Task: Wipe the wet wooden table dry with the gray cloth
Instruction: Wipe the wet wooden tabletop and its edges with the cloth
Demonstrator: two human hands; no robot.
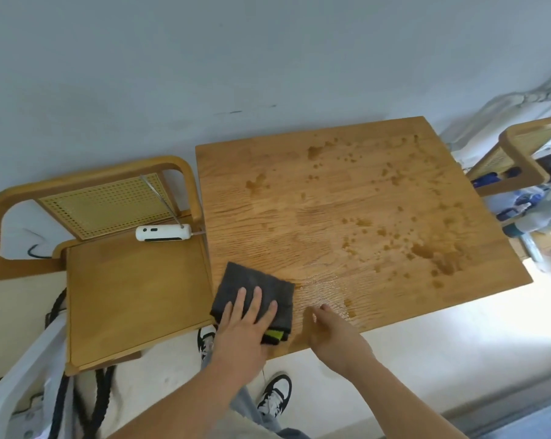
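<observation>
The wooden table [347, 198] fills the middle of the view, and it is seen to be wet over most of its top: dark drops and blotches are scattered across the far and right parts, with a bigger patch near the right edge [441, 258] and a glistening film close to the near edge. The wiping is judged to be only just under way, since the wet marks are spread almost everywhere and only the near left corner is covered. There the gray cloth [255, 293] is laid folded and flat on the table, with a strip of yellow-green showing at its near edge. It is pressed down by the left hand [245, 324], palm flat, the fingers [255, 299] spread apart and laid on top of the fabric, not pinching it. The right hand [334, 331] is held just beside the cloth on the right, low over the shiny film, its fingers loosely curled and holding nothing; whether the surface is touched cannot be told. Next, the cloth is likely to be pushed rightward and toward the far side through the film and the drops, with steady pressure kept. A wooden chair [131, 289] with a white device [163, 232] on its seat is seen at left.
</observation>
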